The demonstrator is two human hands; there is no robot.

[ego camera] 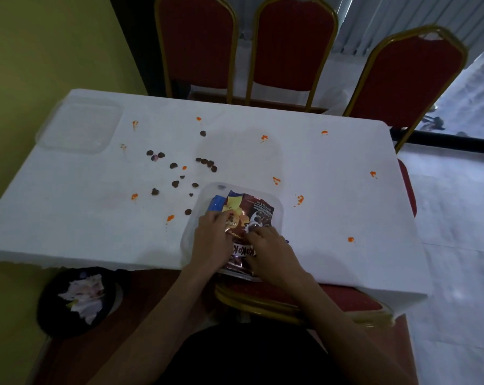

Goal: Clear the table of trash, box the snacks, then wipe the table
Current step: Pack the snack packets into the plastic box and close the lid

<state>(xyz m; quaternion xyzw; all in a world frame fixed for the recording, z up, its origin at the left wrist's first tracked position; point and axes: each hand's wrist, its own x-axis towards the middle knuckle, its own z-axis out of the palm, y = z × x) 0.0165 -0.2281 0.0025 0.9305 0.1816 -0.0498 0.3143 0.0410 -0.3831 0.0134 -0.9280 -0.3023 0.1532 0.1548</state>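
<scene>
View: head camera, looking down over the table (332, 218).
Bag: the snack bag (252, 215) lies in the clear box (280, 208) at the near table edge, straight ahead of the person.
Bag axis: long axis runs away from the person, far end leaning a little left; the near end seems to ride over the box's near rim.
Left hand (211, 240): fingers curled onto the bag's left side, gripping it.
Right hand (268, 245): fingers bent over the bag's near right part, holding it down.
Nearer hand: both are on the bag, and neither has to reach.
Lid (79, 126): far left corner, well apart from the box, on the left hand's side.
Loose snacks (174, 165): scattered left of the box, nearer the left hand.
Orange spots (264, 138): dotted across the cloth.
Bin (77, 301): on the floor at near left, crumpled paper inside.
Step, judged: seating the bag in the box; loose pieces and the lid probably come next.
</scene>
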